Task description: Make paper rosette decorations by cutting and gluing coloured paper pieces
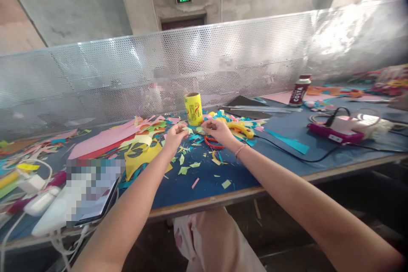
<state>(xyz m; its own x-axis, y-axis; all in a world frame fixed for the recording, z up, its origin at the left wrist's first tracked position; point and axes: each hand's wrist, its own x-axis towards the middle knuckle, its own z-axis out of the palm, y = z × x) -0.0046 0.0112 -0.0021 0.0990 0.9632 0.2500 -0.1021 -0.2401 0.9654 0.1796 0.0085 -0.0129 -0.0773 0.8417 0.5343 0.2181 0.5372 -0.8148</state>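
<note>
Head view: two bare hands meet above the blue table (204,189), just in front of the yellow can (194,111). L hand (175,138) and R hand (220,132) are near each other, w/ a small gap between their fingertips. At the L fingertips is a pale green paper piece (189,130); at the R fingertips is a second green bit (199,129), prob. also paper. On each hand the thumb and index bend toward each other, but I cannot tell if they are clamped on the green or only touch it, b/c it is too small & blurry.

To handle such thin bits well, IMO one should pinch lightly at the edge, w/ the tips only, so the paper does not crease & more of it can be seen. Resting the wrists on the table would prob. help w/ steadiness. R hand should mind the yellow glue gun (242,129) just beside it, w/ its black cord (299,160); the nozzle may be hot. Loose scraps (184,170) could mix w/ the piece, so a bit of free space would be useful.

As for looks: the paper piece is light yellow-green, small & thin; its exact outline is partly hidden by fingers.
</note>
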